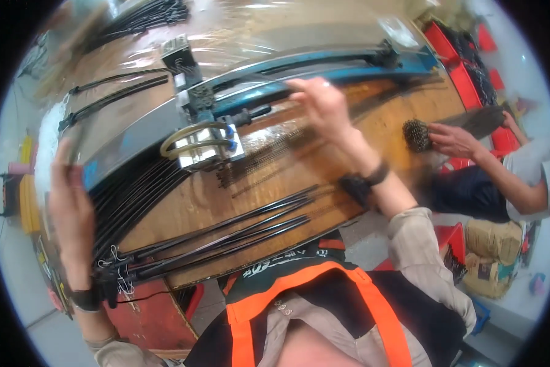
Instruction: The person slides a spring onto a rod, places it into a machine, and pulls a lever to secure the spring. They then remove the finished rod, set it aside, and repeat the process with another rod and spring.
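My right hand is over the blue metal rail, thumb and fingers drawn together at its near edge. Whatever is between those fingertips, if anything, is too blurred to make out. At the far left, my left hand is smeared by motion beside the rail's left end, so its grip is unclear. Between the hands, a clamp-like metal device with a yellowish hose and a black knob is mounted on the rail. Thin black rods lie bunched under the rail, nearest my left hand.
More black rods with white ties lie along the table's front edge. A bundle of thin rods rests mid-table. On the right, a co-worker's hand holds a rod bundle. Red bins stand at the far right.
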`<act>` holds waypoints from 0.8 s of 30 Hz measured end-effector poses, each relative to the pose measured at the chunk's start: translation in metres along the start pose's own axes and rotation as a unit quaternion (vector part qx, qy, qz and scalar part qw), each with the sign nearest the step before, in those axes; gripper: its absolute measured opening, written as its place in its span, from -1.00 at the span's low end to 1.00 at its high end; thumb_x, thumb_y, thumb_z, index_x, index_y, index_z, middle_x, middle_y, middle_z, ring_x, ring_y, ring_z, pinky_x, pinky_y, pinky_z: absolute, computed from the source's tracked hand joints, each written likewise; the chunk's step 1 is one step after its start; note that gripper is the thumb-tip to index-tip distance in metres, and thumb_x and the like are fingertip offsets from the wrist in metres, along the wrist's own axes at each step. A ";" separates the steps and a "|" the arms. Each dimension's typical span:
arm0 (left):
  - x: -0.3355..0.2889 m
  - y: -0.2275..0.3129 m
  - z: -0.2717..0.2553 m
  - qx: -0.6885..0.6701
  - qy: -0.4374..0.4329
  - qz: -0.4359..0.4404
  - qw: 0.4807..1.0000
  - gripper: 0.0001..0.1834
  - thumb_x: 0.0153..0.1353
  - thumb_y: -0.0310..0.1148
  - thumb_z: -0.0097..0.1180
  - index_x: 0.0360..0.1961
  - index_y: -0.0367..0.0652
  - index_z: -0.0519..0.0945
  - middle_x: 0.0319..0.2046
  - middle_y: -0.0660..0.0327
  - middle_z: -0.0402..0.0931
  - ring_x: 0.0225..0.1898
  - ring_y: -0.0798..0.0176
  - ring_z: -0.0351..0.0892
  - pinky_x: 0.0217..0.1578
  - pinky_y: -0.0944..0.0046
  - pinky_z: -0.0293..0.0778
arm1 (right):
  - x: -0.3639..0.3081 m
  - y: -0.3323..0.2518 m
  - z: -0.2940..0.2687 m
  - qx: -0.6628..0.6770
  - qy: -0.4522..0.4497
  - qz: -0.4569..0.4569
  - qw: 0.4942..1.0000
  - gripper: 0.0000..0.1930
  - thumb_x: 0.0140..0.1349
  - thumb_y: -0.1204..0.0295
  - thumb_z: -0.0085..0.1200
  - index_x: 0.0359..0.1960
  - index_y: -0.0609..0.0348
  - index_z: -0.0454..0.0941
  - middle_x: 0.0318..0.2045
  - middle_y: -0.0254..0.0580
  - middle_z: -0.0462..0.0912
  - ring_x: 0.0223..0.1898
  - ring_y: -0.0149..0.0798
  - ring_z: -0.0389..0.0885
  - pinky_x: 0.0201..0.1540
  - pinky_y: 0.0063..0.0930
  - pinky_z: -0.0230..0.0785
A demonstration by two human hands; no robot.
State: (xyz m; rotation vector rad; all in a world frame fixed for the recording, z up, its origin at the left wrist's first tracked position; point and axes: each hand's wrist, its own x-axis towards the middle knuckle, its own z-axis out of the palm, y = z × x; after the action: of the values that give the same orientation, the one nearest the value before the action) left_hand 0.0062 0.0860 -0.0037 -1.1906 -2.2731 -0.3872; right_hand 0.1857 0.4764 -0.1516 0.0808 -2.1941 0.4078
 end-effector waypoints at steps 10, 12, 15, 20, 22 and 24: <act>0.005 -0.016 -0.028 -0.070 0.010 -0.057 0.996 -0.65 0.35 -0.49 0.04 0.16 -0.21 0.51 -0.24 -0.01 0.61 -0.24 0.20 0.61 -0.15 0.33 0.47 | 0.128 -0.060 0.078 0.282 -0.169 0.131 0.935 -0.85 0.26 0.38 0.19 -0.17 0.09 0.67 -0.33 -0.20 0.70 -0.35 -0.27 0.63 -0.27 -0.46 0.46; -0.011 -0.029 -0.031 -0.064 0.012 -0.063 0.996 -0.64 0.34 -0.50 0.05 0.16 -0.20 0.50 -0.29 -0.01 0.60 -0.30 0.21 0.58 -0.19 0.33 0.47 | 0.134 -0.057 0.102 0.243 -0.143 0.010 0.959 -0.87 0.23 0.36 0.21 -0.25 0.08 0.71 -0.39 -0.22 0.68 -0.34 -0.26 0.62 -0.23 -0.42 0.46; -0.039 -0.047 -0.030 -0.062 0.005 -0.077 0.995 -0.63 0.33 -0.50 0.07 0.17 -0.19 0.50 -0.39 -0.01 0.57 -0.42 0.23 0.53 -0.27 0.34 0.47 | 0.137 -0.055 0.121 0.204 -0.137 -0.059 0.967 -0.87 0.20 0.34 0.23 -0.30 0.06 0.73 -0.44 -0.23 0.66 -0.32 -0.25 0.60 -0.20 -0.37 0.45; -0.054 -0.051 -0.022 -0.079 -0.053 -0.177 0.980 -0.63 0.33 -0.49 0.07 0.17 -0.17 0.50 -0.37 -0.07 0.56 -0.45 0.22 0.51 -0.30 0.32 0.45 | 0.140 -0.062 0.125 0.149 -0.196 -0.071 0.967 -0.87 0.14 0.31 0.27 -0.35 0.04 0.73 -0.48 -0.26 0.64 -0.27 -0.23 0.57 -0.06 -0.26 0.38; -0.049 -0.048 -0.017 -0.087 -0.077 -0.213 0.970 -0.62 0.33 -0.49 0.07 0.17 -0.15 0.50 -0.34 -0.11 0.57 -0.44 0.20 0.53 -0.30 0.31 0.46 | 0.145 -0.067 0.124 0.142 -0.219 -0.072 0.963 -0.87 0.13 0.31 0.28 -0.36 0.04 0.72 -0.48 -0.28 0.64 -0.25 -0.23 0.56 0.00 -0.24 0.35; -0.044 -0.047 -0.012 -0.091 -0.074 -0.208 0.971 -0.62 0.33 -0.48 0.07 0.17 -0.14 0.50 -0.33 -0.12 0.57 -0.43 0.17 0.54 -0.29 0.30 0.47 | 0.151 -0.073 0.124 0.058 -0.197 -0.170 0.964 -0.88 0.14 0.32 0.26 -0.41 0.06 0.66 -0.47 -0.32 0.63 -0.24 -0.25 0.55 0.07 -0.23 0.25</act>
State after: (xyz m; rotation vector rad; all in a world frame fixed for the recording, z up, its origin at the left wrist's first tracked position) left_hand -0.0081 0.0235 -0.0198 -0.8381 -2.6680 -0.6970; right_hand 0.0130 0.3808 -0.0835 0.6433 -2.4783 0.3439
